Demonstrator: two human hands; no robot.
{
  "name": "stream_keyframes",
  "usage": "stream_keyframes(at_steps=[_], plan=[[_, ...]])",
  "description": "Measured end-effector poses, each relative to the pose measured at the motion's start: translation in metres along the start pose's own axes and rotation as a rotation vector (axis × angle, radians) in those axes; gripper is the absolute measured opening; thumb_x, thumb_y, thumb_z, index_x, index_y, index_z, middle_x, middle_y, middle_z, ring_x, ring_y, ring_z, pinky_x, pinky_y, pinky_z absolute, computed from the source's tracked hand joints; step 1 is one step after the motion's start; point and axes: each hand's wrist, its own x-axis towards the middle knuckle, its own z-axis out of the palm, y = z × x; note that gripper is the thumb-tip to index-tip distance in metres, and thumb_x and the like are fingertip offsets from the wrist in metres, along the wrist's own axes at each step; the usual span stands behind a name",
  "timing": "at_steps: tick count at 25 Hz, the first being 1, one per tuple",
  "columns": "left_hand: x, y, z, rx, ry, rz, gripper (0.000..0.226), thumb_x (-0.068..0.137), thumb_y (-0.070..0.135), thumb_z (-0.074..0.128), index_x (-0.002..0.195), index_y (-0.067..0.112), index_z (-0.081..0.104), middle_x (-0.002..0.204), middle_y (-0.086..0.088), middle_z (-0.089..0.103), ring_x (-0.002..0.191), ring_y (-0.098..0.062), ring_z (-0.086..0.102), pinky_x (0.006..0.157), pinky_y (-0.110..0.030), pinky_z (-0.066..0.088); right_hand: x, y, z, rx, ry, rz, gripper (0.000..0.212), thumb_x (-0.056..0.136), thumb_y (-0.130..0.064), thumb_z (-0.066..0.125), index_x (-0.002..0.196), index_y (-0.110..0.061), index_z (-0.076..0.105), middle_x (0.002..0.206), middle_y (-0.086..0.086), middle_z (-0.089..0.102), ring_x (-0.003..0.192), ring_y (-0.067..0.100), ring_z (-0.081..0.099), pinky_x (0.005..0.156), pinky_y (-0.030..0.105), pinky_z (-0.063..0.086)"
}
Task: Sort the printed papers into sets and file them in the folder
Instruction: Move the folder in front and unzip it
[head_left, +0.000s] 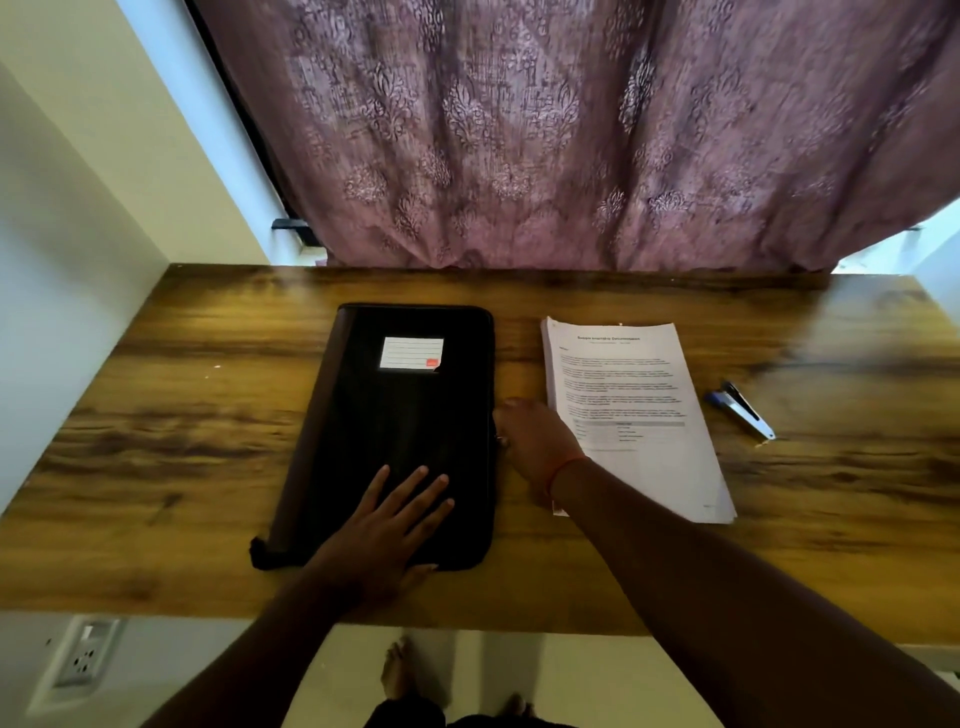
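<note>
- So the folder (400, 431) is lying flat and closed on the desk (156, 441), black, a bit left of center, with a white label (411, 353) near its far end.
- My left hand (387, 525) is pressed flat on the folder's near end, fingers straight and spread, palm hanging over the near edge. Not gripping anything, just holding it down.
- My right hand (535, 441) is at the folder's right edge, about halfway along. Fingers look curled in at that edge, maybe on the zipper, but it's too small and dark there, so I honestly can't tell if it's pinching something or only touching.
- The papers (634, 415) are one stack just right of the folder, printed page on top, squared up, near end angled slightly to the right. A strip of bare desk sits between stack and folder, and my right hand and wrist sit over that strip, with the wrist crossing the stack's near left corner.
- A stapler (743, 410) lies right of the papers, apart from them.
- Purple patterned curtain (571, 135) hangs behind the desk.
</note>
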Motion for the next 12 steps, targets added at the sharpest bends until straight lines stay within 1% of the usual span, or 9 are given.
stream_keyframes(at_steps=[3, 5, 8, 10, 12], plan=[[-0.004, 0.007, -0.001, 0.015, 0.038, 0.0, 0.067, 0.095, 0.057, 0.034, 0.152, 0.024, 0.025, 0.163, -0.008, 0.021, 0.148, -0.034, 0.018, 0.11, -0.063, 0.018, 0.004, 0.0, -0.002, 0.007, -0.008, 0.036, 0.017, 0.082, -0.003, 0.054, 0.091, -0.013, 0.065, 0.1, 0.01, 0.065, 0.092, 0.031, 0.064, 0.074, 0.036, 0.052], [-0.004, 0.01, 0.0, 0.022, 0.065, 0.016, 0.063, 0.095, 0.052, 0.033, 0.151, 0.025, 0.026, 0.16, -0.008, 0.027, 0.147, -0.034, 0.02, 0.109, -0.064, 0.019, 0.01, -0.002, -0.002, 0.044, 0.043, 0.114, 0.016, 0.082, -0.004, 0.054, 0.089, -0.014, 0.064, 0.1, 0.009, 0.064, 0.092, 0.032, 0.063, 0.074, 0.037, 0.053], [-0.002, 0.013, -0.001, 0.026, 0.078, 0.028, 0.06, 0.097, 0.051, 0.032, 0.151, 0.027, 0.024, 0.16, -0.005, 0.027, 0.148, -0.033, 0.018, 0.108, -0.064, 0.019, 0.018, -0.005, 0.003, 0.065, 0.087, 0.202, 0.016, 0.082, -0.005, 0.058, 0.094, -0.013, 0.064, 0.105, 0.008, 0.063, 0.094, 0.031, 0.063, 0.076, 0.035, 0.052], [-0.002, 0.014, 0.0, 0.019, 0.068, 0.02, 0.06, 0.098, 0.053, 0.032, 0.151, 0.027, 0.023, 0.16, -0.004, 0.027, 0.148, -0.033, 0.017, 0.107, -0.064, 0.019, 0.023, -0.005, 0.002, 0.061, 0.081, 0.204, 0.019, 0.082, -0.004, 0.061, 0.098, -0.013, 0.064, 0.107, 0.008, 0.063, 0.097, 0.029, 0.062, 0.078, 0.034, 0.051], [-0.003, 0.013, 0.001, 0.006, 0.055, 0.003, 0.06, 0.099, 0.055, 0.031, 0.152, 0.028, 0.024, 0.161, -0.004, 0.024, 0.149, -0.033, 0.018, 0.108, -0.065, 0.019, 0.026, -0.002, -0.002, 0.02, 0.03, 0.127, 0.019, 0.081, -0.003, 0.06, 0.097, -0.012, 0.063, 0.106, 0.009, 0.063, 0.098, 0.029, 0.062, 0.076, 0.033, 0.048]])
